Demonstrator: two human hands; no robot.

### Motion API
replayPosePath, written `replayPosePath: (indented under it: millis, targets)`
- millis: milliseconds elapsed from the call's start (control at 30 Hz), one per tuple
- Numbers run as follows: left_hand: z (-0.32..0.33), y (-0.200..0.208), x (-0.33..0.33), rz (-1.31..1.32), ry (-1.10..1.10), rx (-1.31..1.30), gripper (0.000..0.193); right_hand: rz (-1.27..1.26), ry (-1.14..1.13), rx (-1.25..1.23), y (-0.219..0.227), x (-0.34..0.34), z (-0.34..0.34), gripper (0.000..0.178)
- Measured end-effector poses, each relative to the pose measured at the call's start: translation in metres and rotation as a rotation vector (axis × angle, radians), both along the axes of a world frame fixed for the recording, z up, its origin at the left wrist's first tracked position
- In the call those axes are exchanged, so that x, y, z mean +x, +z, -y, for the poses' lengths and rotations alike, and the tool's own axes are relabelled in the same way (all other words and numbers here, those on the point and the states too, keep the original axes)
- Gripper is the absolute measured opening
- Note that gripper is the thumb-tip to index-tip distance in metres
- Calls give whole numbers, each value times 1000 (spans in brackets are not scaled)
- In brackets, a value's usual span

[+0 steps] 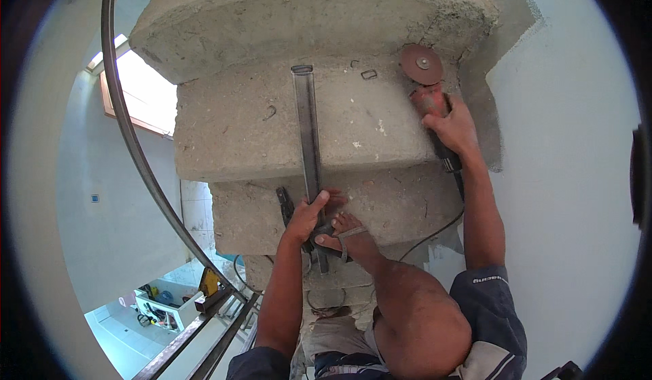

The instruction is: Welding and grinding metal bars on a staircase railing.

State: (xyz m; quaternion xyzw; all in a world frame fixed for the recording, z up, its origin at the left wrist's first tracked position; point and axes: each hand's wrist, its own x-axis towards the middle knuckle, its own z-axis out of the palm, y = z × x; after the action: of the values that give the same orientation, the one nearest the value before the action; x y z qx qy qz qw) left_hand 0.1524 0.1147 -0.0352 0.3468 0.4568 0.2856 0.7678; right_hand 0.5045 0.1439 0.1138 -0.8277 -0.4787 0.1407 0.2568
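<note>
My right hand [454, 127] grips a red and black angle grinder [429, 99] at the upper right. Its reddish-brown cutting disc [415, 69] rests over a concrete step, beside the wall and apart from the metal. A dark rectangular metal tube [308, 125] lies lengthwise across the steps, its open end farthest from me. Around its nearer part my left hand [309, 218] is closed, with the fingers on the right side blurred. My sandalled foot [350, 236] is at the tube just below that hand. A black tool [284, 203] lies left of it, partly hidden by my hand.
Small cut metal loops [369, 74] lie on the rough concrete step [231, 132]. The grinder's black cord [435, 236] trails down the right side. A curved metal rail [139, 156] and an open drop border the stairs on the left; a pale wall [557, 176] stands right.
</note>
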Motion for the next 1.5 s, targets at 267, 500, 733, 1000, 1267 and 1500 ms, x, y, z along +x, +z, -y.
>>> replayPosePath:
  millis: [267, 500, 733, 1000, 1267, 1500]
  targets:
    - [16, 2, -3, -188, 113, 98, 40, 196, 26, -121, 1, -5, -10, 55]
    - [49, 115, -65, -355, 658, 329, 37, 174, 94, -160, 1, -1, 3, 95]
    - [50, 235, -108, -613, 845, 631, 41, -159, 213, 406, 65, -106, 25, 78]
    - [45, 275, -175, -726, 1108, 698, 45, -430, 1307, 382, 114, -296, -13, 56]
    - [29, 273, -226, -796, 1413, 957, 44, -430, 1700, 494, 159, -426, -22, 63]
    - [37, 242, -252, -741, 1405, 1007, 45, -492, 1747, 498, 169, -482, -9, 68]
